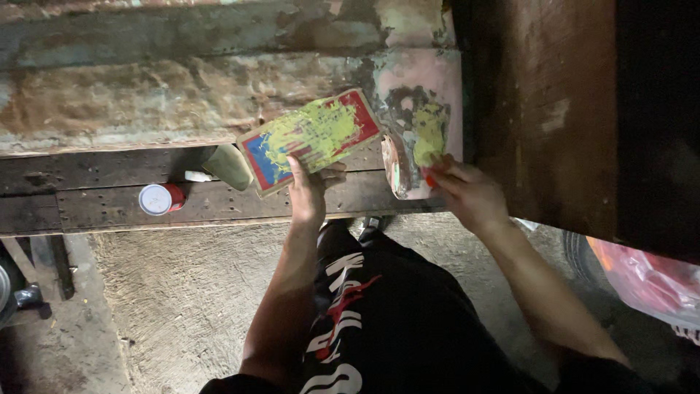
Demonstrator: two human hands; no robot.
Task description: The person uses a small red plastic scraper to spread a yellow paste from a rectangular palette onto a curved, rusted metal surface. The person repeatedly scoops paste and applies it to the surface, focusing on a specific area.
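Step in hand: yellow paste is being applied, judging by the fresh yellow patch (430, 135) on the peeling pink wall face (419, 80) and the smears covering the card.
Left hand (310, 191): a flat rectangular card (313, 138) with a red border and blue corner is held up by its lower edge, thumb over the face, and is used as a palette; the grip is closed on the card.
Right hand (467, 193): a small tool with a red-orange handle (430, 180) is pinched in a narrow grip; its working end cannot be made out.
Card relative to grip: tilted, its bulk lies above and to the left of the left hand, just left of the yellow patch.
Patch relative to grip: directly above the right fingertips, close by.
Next move, as judged: a short lift of the tool to patch or card, with the card kept steady.
Worktop (109, 204): a dark wooden plank carrying a red can with a white lid (159, 198) and a pale greenish cone-shaped object (230, 166), both left of the card.
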